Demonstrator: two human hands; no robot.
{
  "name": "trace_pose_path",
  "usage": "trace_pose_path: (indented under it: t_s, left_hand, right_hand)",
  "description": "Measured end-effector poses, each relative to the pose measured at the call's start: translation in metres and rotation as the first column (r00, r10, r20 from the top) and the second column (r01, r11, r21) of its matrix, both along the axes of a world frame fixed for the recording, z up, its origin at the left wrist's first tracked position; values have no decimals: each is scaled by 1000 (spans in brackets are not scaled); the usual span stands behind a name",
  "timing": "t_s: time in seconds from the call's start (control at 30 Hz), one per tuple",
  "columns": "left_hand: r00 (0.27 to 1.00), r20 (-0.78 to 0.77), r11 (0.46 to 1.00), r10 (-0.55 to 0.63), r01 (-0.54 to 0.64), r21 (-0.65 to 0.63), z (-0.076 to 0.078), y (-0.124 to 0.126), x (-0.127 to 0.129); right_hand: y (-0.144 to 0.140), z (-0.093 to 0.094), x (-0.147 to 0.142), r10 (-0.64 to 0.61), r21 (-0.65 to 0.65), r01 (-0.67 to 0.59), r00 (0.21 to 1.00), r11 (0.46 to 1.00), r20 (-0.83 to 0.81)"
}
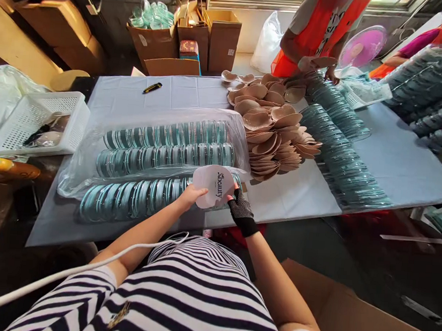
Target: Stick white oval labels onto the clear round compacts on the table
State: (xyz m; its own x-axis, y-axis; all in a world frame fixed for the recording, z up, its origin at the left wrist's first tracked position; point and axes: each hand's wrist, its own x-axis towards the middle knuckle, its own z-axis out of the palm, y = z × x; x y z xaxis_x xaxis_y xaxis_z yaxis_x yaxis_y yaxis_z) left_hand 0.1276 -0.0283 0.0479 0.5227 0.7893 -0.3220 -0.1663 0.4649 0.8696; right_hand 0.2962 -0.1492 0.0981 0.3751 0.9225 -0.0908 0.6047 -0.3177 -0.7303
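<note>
Nearest, below the striped shirt, an open cardboard box point(354, 316) sits low on the right, and a white cable point(70, 271) runs across the left arm; the near table edge lies just beyond the hands, with dark floor to either side of it.

The left hand point(191, 196) is bare and pinches the left rim of a white card point(214, 185) between thumb and fingers; the right hand point(240, 207), in a black mesh fingerless glove, grips the card's right edge, fingers closed on it; the card is rounded, flat and printed with dark script, held upright just over the near edge of the table point(395, 162), touching nothing else.

Directly behind it lies a clear plastic bag point(85, 161), glossy and crinkled, holding three long rows of teal round cases point(165, 154) packed on edge; the pale cloth to the left of the bag is bare up to the table's edge.

Left of the table stands one white perforated basket point(35, 119); to the right a heap of beige shell-shaped cups point(272, 129), smooth and curved, too many to count, then more long rows of clear lids point(336, 143) fanning toward the far corner.

Farther back a yellow-and-black knife point(153, 87) lies alone on open cloth; across the table a person in an orange vest point(321, 26) stands with hands at the heap; behind, three brown cartons point(199, 38) and a pink fan point(363, 44).
</note>
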Motion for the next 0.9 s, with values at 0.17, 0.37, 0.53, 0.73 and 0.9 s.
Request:
trace_pose_path:
  t_s: [0.17,0.37,0.53,0.73,0.9]
  left_hand:
    - [990,140,991,-26,44,-126,-13,-19,4]
    - [981,158,956,113,-64,-287,-3,-3,29]
    - [928,312,907,203,-58,-417,13,30,93]
    - [954,251,901,162,-39,-432,-2,31,131]
    - [957,232,890,175,-53,-452,-9,32,124]
  right_hand:
    - [4,-15,-34,-66,79,57,992,995,111]
    - [-46,-7,44,-608,248,589,794,769,2]
    - [-113,-10,57,-329,-1,380,803,925,496]
    - [-68,-33,36,-22,-306,255,799,917,601]
    - [-17,-32,41,121,-503,204,833,840,539]
